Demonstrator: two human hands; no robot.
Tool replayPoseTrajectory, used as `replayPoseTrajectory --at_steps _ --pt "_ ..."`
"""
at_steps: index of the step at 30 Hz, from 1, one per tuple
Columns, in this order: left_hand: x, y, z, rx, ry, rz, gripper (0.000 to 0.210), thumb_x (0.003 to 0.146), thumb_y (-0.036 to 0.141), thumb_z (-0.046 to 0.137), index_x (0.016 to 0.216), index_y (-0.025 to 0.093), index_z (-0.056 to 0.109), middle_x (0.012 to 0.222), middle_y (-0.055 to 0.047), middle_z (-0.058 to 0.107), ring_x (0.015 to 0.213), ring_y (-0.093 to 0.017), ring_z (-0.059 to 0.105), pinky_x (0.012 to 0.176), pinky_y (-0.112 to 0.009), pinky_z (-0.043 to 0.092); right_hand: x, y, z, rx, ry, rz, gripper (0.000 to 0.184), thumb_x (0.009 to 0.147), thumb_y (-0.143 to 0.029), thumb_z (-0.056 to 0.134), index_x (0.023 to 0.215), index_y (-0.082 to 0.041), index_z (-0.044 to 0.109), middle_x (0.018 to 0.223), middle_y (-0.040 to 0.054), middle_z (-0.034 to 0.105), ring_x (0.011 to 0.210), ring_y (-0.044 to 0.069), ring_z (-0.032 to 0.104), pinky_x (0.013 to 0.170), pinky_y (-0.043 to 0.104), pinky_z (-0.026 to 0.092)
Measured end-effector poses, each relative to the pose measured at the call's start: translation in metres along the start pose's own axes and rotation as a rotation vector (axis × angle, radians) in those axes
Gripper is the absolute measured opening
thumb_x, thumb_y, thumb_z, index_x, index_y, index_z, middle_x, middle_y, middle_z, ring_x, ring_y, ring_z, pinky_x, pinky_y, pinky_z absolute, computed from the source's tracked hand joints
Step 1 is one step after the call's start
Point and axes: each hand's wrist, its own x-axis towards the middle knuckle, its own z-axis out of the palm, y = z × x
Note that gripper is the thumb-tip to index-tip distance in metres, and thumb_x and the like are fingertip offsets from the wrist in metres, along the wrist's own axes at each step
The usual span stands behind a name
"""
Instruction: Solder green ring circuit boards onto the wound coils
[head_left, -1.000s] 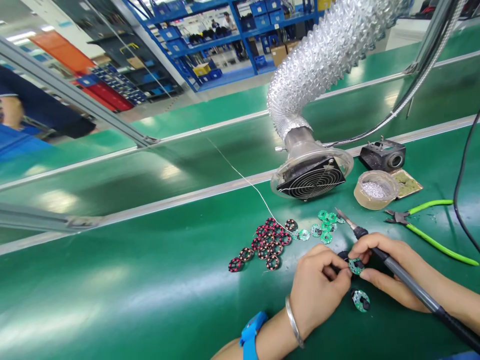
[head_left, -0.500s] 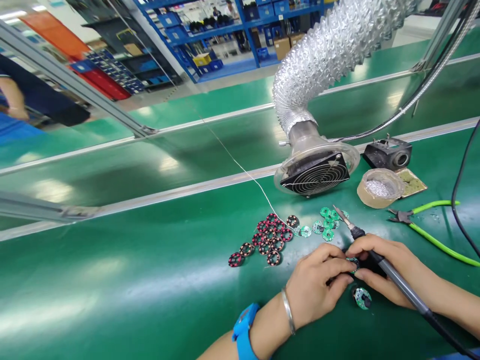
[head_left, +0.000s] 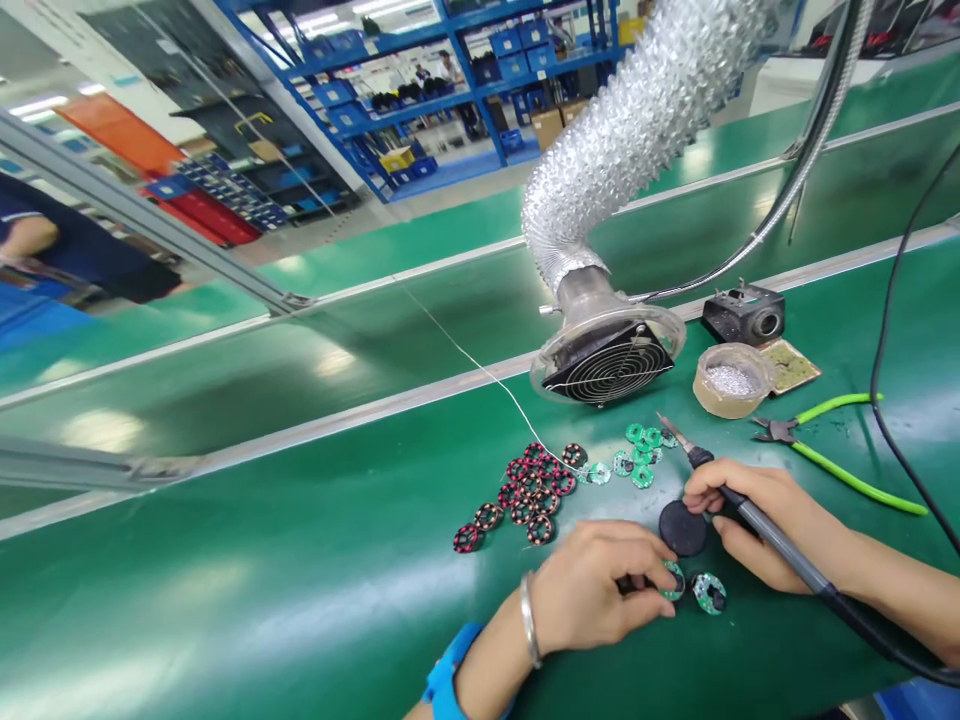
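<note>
My left hand [head_left: 611, 580] pinches a small round green circuit board [head_left: 674, 581] between thumb and fingers, low over the green bench. Beside it another round circuit board [head_left: 709, 593] with a black part on top lies on the bench. A black round disc [head_left: 682, 528] sits between my hands, close to the fingertips of my right hand [head_left: 765, 515]. That hand is closed around a soldering iron [head_left: 776, 543], its tip pointing up and to the left. Further off lie several green circuit boards [head_left: 642, 452] and a cluster of red and copper-coloured wound coil rings [head_left: 534, 485].
Green-handled cutters [head_left: 847, 470] lie to the right, near a round tub of silvery bits [head_left: 731, 380] and a black iron holder [head_left: 746, 315]. A fume extractor [head_left: 611, 360] hangs over the back. Thin solder wire [head_left: 517, 400] runs down to the boards. Another person's arm [head_left: 30, 238] shows far left.
My left hand has moved left and down, away from my right hand, carrying the circuit board off the black disc, which is now uncovered. My right hand still holds the soldering iron.
</note>
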Motion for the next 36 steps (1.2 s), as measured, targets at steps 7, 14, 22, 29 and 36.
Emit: replayPoseTrajectory --at_steps 7,14,22,29,36 --pt "0.004 0.009 0.020 0.422 -0.051 0.100 0.045 0.068 0.035 0.074 0.108 0.020 0.060 0.096 -0.007 0.070 0.079 -0.023 0.066 0.070 -0.030 0.051 0.000 0.002 0.004 0.012 0.039 0.019 0.043 0.074 0.000 0.042 0.111 -0.023 0.048 0.094 0.0008 0.067 0.084 0.013 0.065 0.077 0.024 0.052" --pt "0.008 0.004 0.048 0.790 0.024 0.184 0.040 0.081 0.058 0.063 0.087 0.019 0.063 0.074 -0.004 0.065 0.065 -0.018 0.063 0.053 -0.024 0.042 -0.008 0.014 0.011 -0.116 0.149 -0.047 0.032 0.082 -0.006 0.043 0.109 -0.022 0.052 0.091 0.0028 0.070 0.081 0.015 0.069 0.073 0.025 0.056" --pt "-0.038 -0.018 -0.069 0.862 0.382 -0.291 0.031 0.083 0.051 0.063 0.092 0.022 0.064 0.082 -0.003 0.067 0.073 -0.017 0.063 0.066 -0.025 0.047 0.002 0.045 0.021 -0.084 0.541 0.051 0.021 0.097 -0.032 0.044 0.115 -0.024 0.053 0.092 0.0036 0.074 0.076 0.018 0.074 0.071 0.029 0.062" --pt "0.004 -0.096 -0.212 0.955 0.573 -0.704 0.026 0.086 0.040 0.064 0.094 0.015 0.063 0.095 -0.009 0.065 0.082 -0.020 0.062 0.074 -0.032 0.051 0.027 0.053 0.025 -0.323 0.406 0.028 0.025 0.095 -0.036 0.044 0.115 -0.023 0.049 0.131 0.0116 0.059 0.117 0.027 0.060 0.092 0.045 0.055" --pt "0.051 -0.133 -0.255 0.866 0.635 -0.751 0.030 0.093 0.032 0.057 0.119 0.016 0.057 0.117 -0.009 0.061 0.097 -0.021 0.063 0.081 -0.041 0.055 0.026 0.053 0.027 -0.447 0.276 -0.050 0.040 0.091 -0.034 0.052 0.128 -0.021 0.042 0.131 0.0131 0.057 0.119 0.029 0.056 0.094 0.049 0.050"
